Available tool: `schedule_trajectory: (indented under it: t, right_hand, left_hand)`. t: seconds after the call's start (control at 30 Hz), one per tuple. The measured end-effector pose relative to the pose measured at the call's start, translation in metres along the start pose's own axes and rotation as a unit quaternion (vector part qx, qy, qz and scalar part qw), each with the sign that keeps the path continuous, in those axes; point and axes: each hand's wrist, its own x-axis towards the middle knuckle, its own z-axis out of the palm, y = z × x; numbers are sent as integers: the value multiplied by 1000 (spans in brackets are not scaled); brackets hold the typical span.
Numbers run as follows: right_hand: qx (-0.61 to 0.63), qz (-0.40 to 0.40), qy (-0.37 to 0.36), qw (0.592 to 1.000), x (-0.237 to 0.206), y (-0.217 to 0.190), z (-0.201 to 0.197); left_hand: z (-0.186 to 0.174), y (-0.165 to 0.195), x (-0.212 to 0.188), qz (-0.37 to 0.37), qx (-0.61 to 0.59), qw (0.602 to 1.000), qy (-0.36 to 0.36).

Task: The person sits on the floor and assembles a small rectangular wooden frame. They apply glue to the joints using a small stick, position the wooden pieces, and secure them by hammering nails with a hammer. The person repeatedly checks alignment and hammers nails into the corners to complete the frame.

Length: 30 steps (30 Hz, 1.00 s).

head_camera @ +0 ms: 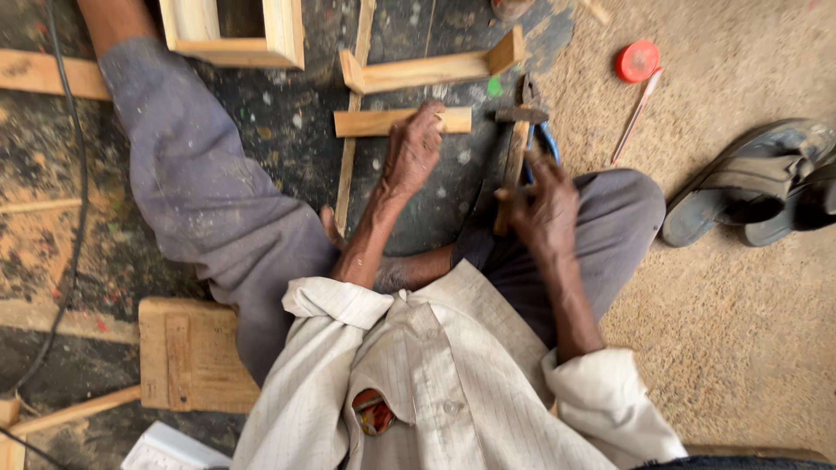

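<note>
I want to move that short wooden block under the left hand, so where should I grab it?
Grip the short wooden block across its long edges near the bare left end, coming from above. It lies flat on the floor, and the left hand covers its right part.

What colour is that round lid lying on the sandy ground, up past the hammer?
Red. The round lid shows plainly in the head view, beside a thin stick.

I see a simple carpentry workshop on the ground. The sawdust floor [740,331], cut wood pieces like the U-shaped frame [431,68], a hammer [515,157] and blue-handled pliers [542,130] show me this clearly.
</note>
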Motion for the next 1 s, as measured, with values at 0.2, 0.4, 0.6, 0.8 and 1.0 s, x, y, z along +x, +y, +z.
schedule_trajectory:
  t: [0.2,0.4,0.6,0.8,1.0]
  right_hand:
    - [194,86,20,977,20,15,58]
    - [538,248,-51,804,26,58,66]
    - [584,260,-41,768,13,29,43]
    - [425,241,-17,872,-8,-1,25]
    - [95,-16,65,993,-31,2,19]
  left_hand:
    - [20,9,13,43,40,998,29]
    - [27,16,25,48,25,998,29]
    - [26,24,25,22,11,999,31]
    - [34,11,18,60,3,995,74]
    - [41,-2,11,53,-16,996,65]
